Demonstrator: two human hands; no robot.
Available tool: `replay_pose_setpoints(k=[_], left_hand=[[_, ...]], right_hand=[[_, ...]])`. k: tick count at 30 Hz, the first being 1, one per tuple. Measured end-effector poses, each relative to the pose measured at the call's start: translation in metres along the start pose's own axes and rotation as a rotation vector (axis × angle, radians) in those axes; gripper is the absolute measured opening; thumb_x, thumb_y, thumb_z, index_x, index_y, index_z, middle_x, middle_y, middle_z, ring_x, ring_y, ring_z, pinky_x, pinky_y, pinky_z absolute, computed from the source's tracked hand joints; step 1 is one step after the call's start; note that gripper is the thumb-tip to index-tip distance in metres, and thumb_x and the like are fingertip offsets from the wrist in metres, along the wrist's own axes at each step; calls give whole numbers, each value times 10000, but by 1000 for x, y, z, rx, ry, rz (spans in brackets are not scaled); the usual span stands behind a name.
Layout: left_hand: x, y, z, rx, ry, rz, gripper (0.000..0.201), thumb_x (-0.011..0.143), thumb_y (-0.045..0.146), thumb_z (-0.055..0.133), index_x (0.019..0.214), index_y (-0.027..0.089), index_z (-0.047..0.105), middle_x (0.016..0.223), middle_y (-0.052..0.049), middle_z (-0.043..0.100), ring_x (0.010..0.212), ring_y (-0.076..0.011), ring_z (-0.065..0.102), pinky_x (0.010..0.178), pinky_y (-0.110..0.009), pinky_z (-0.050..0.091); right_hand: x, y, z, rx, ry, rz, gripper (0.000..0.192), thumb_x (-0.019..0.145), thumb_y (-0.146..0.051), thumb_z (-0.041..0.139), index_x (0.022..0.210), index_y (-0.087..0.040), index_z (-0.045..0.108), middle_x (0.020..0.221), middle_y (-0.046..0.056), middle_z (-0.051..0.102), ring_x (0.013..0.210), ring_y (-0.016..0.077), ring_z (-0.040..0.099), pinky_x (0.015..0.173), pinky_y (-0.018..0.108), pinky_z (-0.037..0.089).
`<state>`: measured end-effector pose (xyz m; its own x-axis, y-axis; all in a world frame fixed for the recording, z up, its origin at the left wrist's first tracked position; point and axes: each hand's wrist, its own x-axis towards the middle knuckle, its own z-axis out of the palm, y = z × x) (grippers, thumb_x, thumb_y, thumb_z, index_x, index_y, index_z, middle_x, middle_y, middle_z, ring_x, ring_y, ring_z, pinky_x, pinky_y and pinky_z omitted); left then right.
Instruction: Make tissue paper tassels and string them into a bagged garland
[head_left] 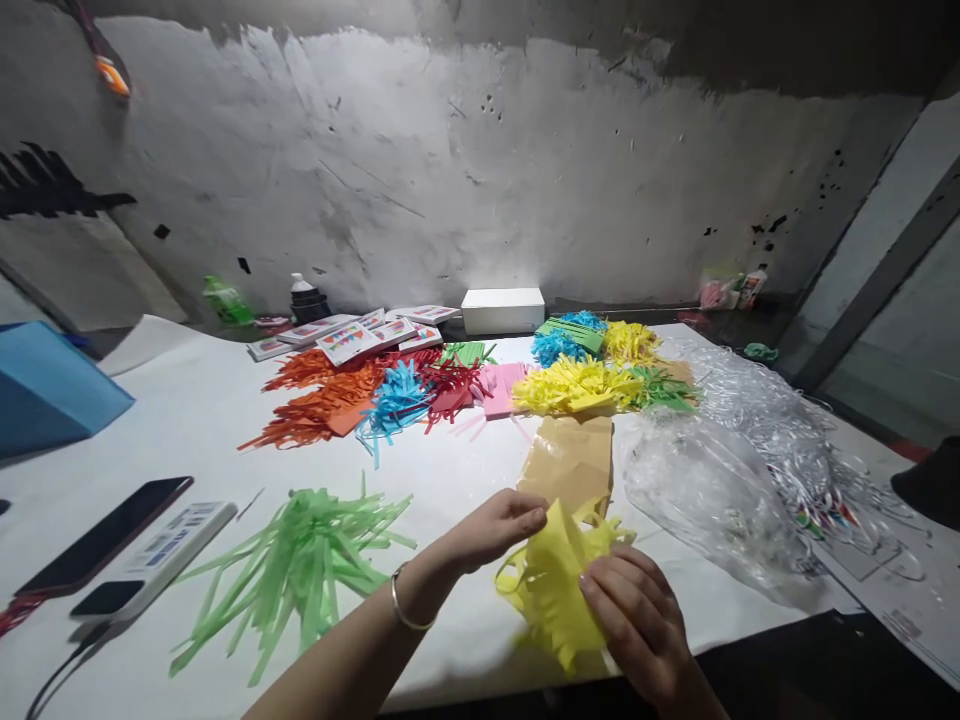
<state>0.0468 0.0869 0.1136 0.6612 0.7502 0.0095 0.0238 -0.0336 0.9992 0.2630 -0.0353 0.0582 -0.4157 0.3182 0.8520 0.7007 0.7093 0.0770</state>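
**K:** Hands status?

**M:** Both on the yellow fringed paper [555, 590], near front edge of the surface [465, 470]. Left hand [495, 525] pinches its top edge, grip closed on the sheet between thumb and fingertips. Right hand [637, 615] clamps the lower right side, fingers curled over it. Sheet is lifted and bowed between the two, looks like it's held taut so the cut strips hang free.

**K:** What's under it?

**M:** Brown paper sheet [566, 460], just behind and partly beneath. Probably a work mat, can't confirm.

**K:** Rest of the layout?

**M:** Green fringed paper [300, 565] lies flat left of the wrist, apart from everything. Further back, a row of cut pieces sorted by colour: orange pile [322, 400], blue pile [397, 400], red pile [450, 385], yellow pile [574, 385]. Clear plastic wrap [720, 480] heaped right, well within reach. Phone [105, 535] and a remote [161, 555] parked far left, clear of the paper.
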Motion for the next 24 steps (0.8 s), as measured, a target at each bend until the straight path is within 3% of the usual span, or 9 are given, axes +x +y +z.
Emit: replay_pose_setpoints(k=[3, 6, 10, 15, 18, 21, 24], left_hand=[[-4, -4, 11, -190, -39, -35, 644, 727, 800, 612, 707, 157, 640, 716, -22, 598, 707, -181, 577, 678, -278, 470], [-17, -12, 28, -370, -130, -130, 670, 769, 792, 556, 872, 143, 689, 787, -68, 663, 748, -206, 640, 716, -309, 502], [-36, -29, 59, -621, -284, -346, 592, 655, 584, 785, 992, 102, 715, 829, -104, 712, 735, -215, 672, 715, -325, 524], [-49, -44, 82, -627, -249, -427, 329, 611, 322, 802, 860, 119, 732, 563, 9, 583, 473, -98, 511, 515, -221, 416], [-51, -40, 80, -564, -209, -359, 271, 611, 337, 805, 756, 123, 727, 458, 34, 510, 459, -100, 465, 511, -223, 365], [-53, -33, 64, -467, -142, -254, 301, 628, 395, 818, 630, 125, 685, 446, 17, 524, 478, -104, 462, 537, -237, 342], [-62, -30, 39, -378, -49, -185, 355, 679, 477, 793, 671, 147, 663, 434, 39, 483, 522, -129, 500, 589, -252, 369]], right_hand=[[-6, 1, 5, -19, 63, 76, 353, 969, -22, 431, 1255, -88, 628, 1024, 117, 742, 1046, 212, 685, 994, 442, 518], [-9, 4, 11, -28, 95, 133, 403, 961, -34, 400, 1309, -97, 595, 993, 119, 719, 978, 207, 689, 952, 443, 533], [-9, 9, 17, -40, 67, 162, 397, 963, -68, 427, 1324, -113, 587, 978, 127, 683, 954, 231, 664, 898, 475, 557], [-5, 27, 8, -112, 34, 149, 422, 938, -38, 459, 1308, -173, 610, 933, 93, 678, 911, 213, 654, 845, 424, 581], [-2, 44, -19, -237, 54, 169, 460, 941, -29, 441, 1325, -210, 617, 945, 83, 677, 927, 211, 655, 934, 463, 544], [0, 52, -50, -377, 107, 203, 465, 950, -45, 447, 1359, -204, 601, 1034, 108, 679, 1035, 244, 645, 1037, 531, 467], [-4, 41, -54, -412, 65, 180, 493, 951, -28, 424, 1418, -148, 532, 1211, 151, 672, 1199, 271, 604, 1108, 557, 405]])
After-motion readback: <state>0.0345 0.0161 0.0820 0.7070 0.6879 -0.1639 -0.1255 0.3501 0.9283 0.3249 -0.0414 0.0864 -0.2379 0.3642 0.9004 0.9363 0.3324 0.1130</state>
